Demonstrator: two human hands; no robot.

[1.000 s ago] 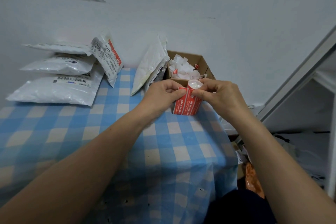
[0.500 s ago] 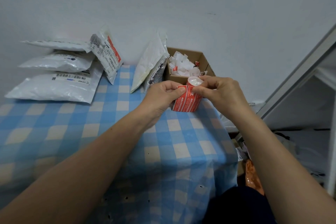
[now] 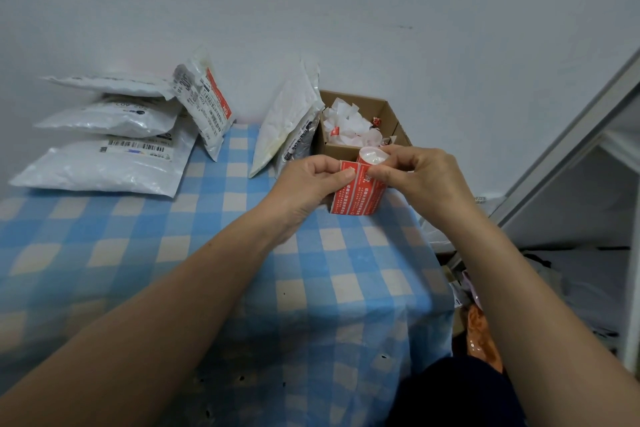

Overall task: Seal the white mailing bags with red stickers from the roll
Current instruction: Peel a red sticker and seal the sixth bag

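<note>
The roll of red stickers (image 3: pixel 358 192) stands upright on the far right part of the table (image 3: pixel 214 274), its white core open at the top, just in front of a small cardboard box (image 3: pixel 388 114). Both hands are on it. The left hand (image 3: pixel 308 184) pinches the loose red strip at the roll's upper left edge between thumb and fingers. The right hand (image 3: pixel 420 173) closes around the top of the roll from the other side, thumb pressed against the red face near the core and fingers curled over the rim.

The box behind is full of crumpled white backing scraps (image 3: pixel 346 125), a few with bits of red. Two white mailing bags (image 3: pixel 287 121) lean against its left wall. Further left, another white bag with a red sticker (image 3: pixel 204 107) is propped against a stack of three white mailing bags (image 3: pixel 107 149) lying flat at the table's back corner, against the pale wall (image 3: pixel 381 10). A blue and cream checked cloth covers the table and hangs over its near edge.
</note>
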